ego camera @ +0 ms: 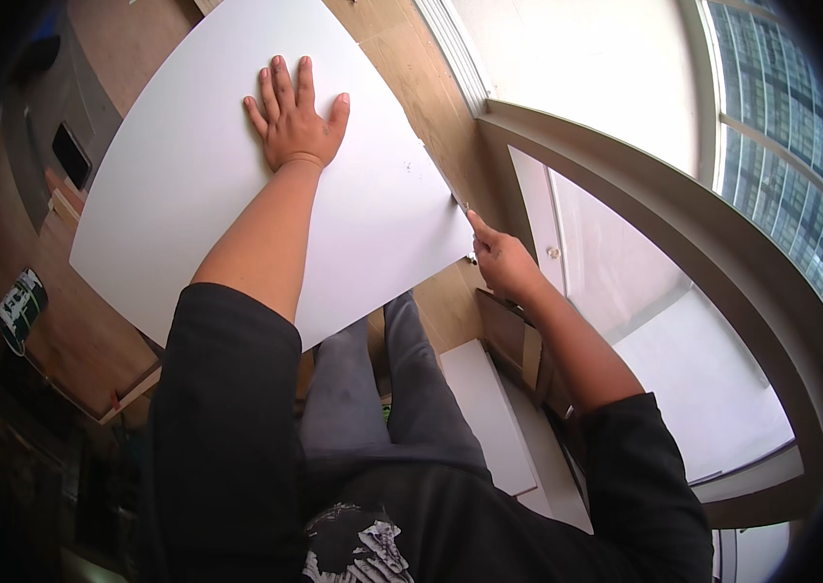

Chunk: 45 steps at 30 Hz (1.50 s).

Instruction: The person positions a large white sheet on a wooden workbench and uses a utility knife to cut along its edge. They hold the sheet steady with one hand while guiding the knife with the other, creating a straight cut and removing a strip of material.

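Observation:
A large white panel (236, 182) lies before me, its left side reaching over a wooden work surface. My left hand (300, 131) rests flat on top of it with the fingers spread and holds nothing. At the panel's right edge, my right hand (502, 261) is closed around a slim hand tool (459, 198). The tool's narrow end meets the edge, but its exact kind is hard to make out. Small chips or rough marks (409, 167) show on the white face near that edge.
A dark phone (72, 154) and a tape roll or can (21, 310) lie on the wooden work surface (83, 321) to the left. A window frame (645, 167) curves along the right. White boards (488, 415) lean or lie low beside my legs, above the wood-look floor (448, 310).

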Motion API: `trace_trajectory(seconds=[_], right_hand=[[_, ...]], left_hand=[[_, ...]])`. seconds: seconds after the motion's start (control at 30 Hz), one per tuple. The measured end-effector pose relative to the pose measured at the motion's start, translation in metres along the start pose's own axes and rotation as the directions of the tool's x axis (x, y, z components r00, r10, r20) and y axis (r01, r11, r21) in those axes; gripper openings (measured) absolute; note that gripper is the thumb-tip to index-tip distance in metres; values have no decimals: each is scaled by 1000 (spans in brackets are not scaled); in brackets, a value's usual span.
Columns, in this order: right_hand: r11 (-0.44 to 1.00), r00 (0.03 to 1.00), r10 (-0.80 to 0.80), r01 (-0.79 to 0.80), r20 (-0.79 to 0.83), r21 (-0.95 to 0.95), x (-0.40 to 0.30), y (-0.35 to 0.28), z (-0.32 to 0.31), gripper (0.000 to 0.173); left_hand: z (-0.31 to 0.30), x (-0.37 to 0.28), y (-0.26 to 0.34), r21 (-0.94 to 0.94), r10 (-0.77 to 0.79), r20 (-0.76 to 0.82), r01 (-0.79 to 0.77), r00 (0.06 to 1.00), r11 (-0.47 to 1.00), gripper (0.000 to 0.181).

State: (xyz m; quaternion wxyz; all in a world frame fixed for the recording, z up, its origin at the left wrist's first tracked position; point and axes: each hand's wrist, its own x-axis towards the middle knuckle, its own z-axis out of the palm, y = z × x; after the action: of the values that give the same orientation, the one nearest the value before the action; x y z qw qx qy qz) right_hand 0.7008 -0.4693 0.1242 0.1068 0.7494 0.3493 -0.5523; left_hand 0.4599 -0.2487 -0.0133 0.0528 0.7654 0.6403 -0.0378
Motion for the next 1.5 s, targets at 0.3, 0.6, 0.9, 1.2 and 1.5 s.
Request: trace_trajectory(seconds=[0.3,0.6,0.9,1.2,1.5], right_hand=[[987,999,-23,19,22,161,-36,-20,-22,51],[986,990,96,-109,106,124,5,-23,-21,52],[998,997,-62,63,-38,26,-36,-1,-1,52],[995,998,47,-50,34,90,-60,7,-24,51],[998,999,-20,17,47,64,-67,27,-5,54]], left_hand=[[-4,-7,-5,57,-12,36,10,999,998,81],[5,-5,7,-1,8,0,-8,1000,1000,81],[8,-6,-7,-95,24,-73,-31,997,995,82],[8,-7,-8,-60,48,-122,-56,991,997,80],[15,-5,-6,-114,78,-135,-94,988,989,81]])
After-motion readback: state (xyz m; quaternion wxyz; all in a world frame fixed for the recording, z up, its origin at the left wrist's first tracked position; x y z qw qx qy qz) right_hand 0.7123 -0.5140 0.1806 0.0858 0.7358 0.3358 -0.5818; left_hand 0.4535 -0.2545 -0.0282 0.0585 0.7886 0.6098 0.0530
